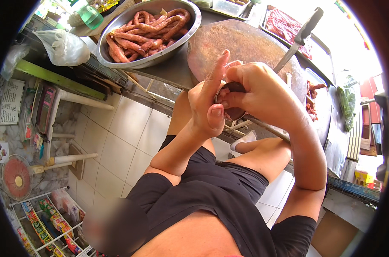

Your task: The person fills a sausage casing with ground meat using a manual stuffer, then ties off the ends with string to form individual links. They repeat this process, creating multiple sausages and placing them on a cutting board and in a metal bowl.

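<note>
Where the two hands meet, a dark reddish-brown rounded piece (236, 98) sits between them, over or just in front of the near edge of a round wooden chopping block (239, 36). The right hand (254, 81) curls over it from above, thumb and fingers pinching it. The left hand (206, 96) stands against its other side, index finger pointing up and thumb spread; I cannot tell whether its hidden fingers grip. The left forearm slants up from a bent elbow, while the right forearm rises and leans inward.

Block wood shows beyond the hands, leaving room between a steel bowl (177, 49) of raw sausages (147, 32) on the left and a dark-handled knife (298, 40) at the right edge. Past the knife lies a tray (282, 41) of raw meat (284, 25). A strip of the grey-brown surface (177, 70) separates bowl and block; its front edge runs above the person's knees.

Pale floor tiles (121, 145) stretch to the left, toward a red round fan (16, 177), a digital scale (44, 109) and a white wire rack (34, 246) of sachets.
</note>
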Available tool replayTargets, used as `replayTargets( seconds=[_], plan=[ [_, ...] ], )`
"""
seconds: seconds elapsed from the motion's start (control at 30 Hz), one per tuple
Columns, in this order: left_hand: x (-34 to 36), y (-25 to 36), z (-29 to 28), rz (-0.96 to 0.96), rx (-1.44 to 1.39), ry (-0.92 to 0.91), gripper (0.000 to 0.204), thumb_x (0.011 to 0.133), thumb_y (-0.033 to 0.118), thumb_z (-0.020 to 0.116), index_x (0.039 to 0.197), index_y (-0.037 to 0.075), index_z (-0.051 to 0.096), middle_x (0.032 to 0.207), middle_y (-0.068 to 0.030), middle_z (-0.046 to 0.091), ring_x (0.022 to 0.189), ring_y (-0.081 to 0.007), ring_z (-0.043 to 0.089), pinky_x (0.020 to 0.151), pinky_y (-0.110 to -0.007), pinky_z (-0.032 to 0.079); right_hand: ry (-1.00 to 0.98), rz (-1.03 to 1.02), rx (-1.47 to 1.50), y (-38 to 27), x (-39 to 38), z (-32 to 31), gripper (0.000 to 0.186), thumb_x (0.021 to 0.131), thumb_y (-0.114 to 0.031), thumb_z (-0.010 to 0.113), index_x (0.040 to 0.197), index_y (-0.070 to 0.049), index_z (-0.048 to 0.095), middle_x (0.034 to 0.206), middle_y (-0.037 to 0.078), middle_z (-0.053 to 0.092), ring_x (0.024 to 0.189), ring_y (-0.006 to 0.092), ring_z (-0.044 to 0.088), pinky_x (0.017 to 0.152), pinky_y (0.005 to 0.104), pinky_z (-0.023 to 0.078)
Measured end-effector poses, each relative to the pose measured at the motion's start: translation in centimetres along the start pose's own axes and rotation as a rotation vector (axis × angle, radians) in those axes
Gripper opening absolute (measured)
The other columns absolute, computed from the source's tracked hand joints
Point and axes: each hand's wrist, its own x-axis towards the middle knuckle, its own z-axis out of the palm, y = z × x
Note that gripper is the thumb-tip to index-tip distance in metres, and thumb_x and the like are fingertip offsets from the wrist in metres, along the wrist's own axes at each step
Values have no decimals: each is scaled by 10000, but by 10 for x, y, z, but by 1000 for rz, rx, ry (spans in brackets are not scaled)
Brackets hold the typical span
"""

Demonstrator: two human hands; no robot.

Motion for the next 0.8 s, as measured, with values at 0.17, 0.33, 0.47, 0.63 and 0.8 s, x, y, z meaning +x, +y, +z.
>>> replayTargets(
  seconds=[0.17,0.33,0.47,0.63,0.8],
  plan=[
    [-4,4,-1,-51,-15,-19,959,1014,699,237,1452,-124,463,1142,-302,702,975,-325,746,817,-358,576,110,44,-246,-2,4,15,242,751,-160,759,897,27,709,794,201,682,767,371,696,711,423,536],
    [-2,6,-1,-15,-33,-18,986,1004,725,249,1456,-126,456,1136,-303,704,975,-313,746,833,-364,574,93,61,-394,-9,1,19,257,740,-179,759,891,23,713,817,210,690,777,373,700,721,425,542],
    [-1,10,0,-54,-40,-6,1012,993,747,246,1467,-126,439,1106,-307,711,973,-317,747,836,-369,575,-15,18,-110,-13,-3,-2,206,785,-138,752,900,29,713,791,174,685,714,276,691,683,383,526],
    [2,10,0,-9,-34,15,1009,994,740,253,1476,-130,424,1074,-321,711,973,-332,749,826,-374,577,-15,-17,83,-11,-8,-10,163,825,-105,739,907,33,713,760,132,691,645,201,645,641,343,496],
    [-1,8,0,14,-37,-21,989,1001,719,261,1473,-135,423,1095,-328,703,1013,-352,738,863,-378,569,154,-39,-102,-8,-7,12,177,762,-133,754,843,18,709,722,207,652,647,317,685,629,394,521]
  ],
)
